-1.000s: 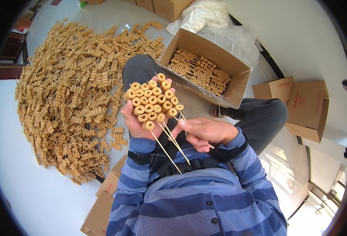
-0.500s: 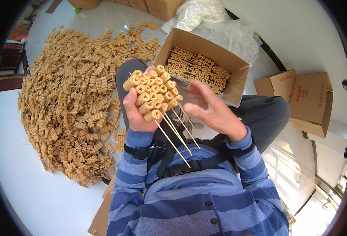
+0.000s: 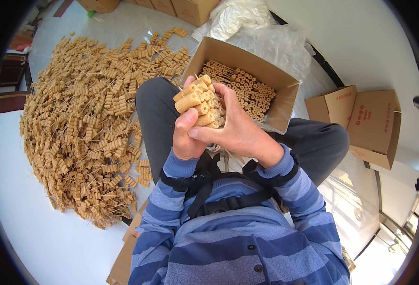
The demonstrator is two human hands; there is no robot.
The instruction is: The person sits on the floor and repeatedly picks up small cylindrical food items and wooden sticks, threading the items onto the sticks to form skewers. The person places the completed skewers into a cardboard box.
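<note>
A bunch of tan skewered food rolls [image 3: 197,100] is clasped between both my hands in front of my chest. My left hand [image 3: 186,137] grips the bunch from the left and below. Wrapped over its right side, my right hand [image 3: 234,129] covers the sticks, which are mostly hidden. Just beyond my hands stands an open cardboard box [image 3: 285,102] with rows of the same skewers [image 3: 247,90] laid inside. A large heap of skewered rolls [image 3: 86,123] spreads over the white floor to my left.
My legs in dark trousers [image 3: 157,118] stretch toward the box. Two closed cardboard boxes [image 3: 361,123] lie at the right. Clear plastic bags [image 3: 257,28] sit behind the open box, more boxes [image 3: 190,7] at the top. Flattened cardboard [image 3: 124,256] lies under me.
The fanned-out bunch has been gathered and turned upright. My right hand, spread beside the sticks half a second ago, now closes over the bunch together with my left hand.
</note>
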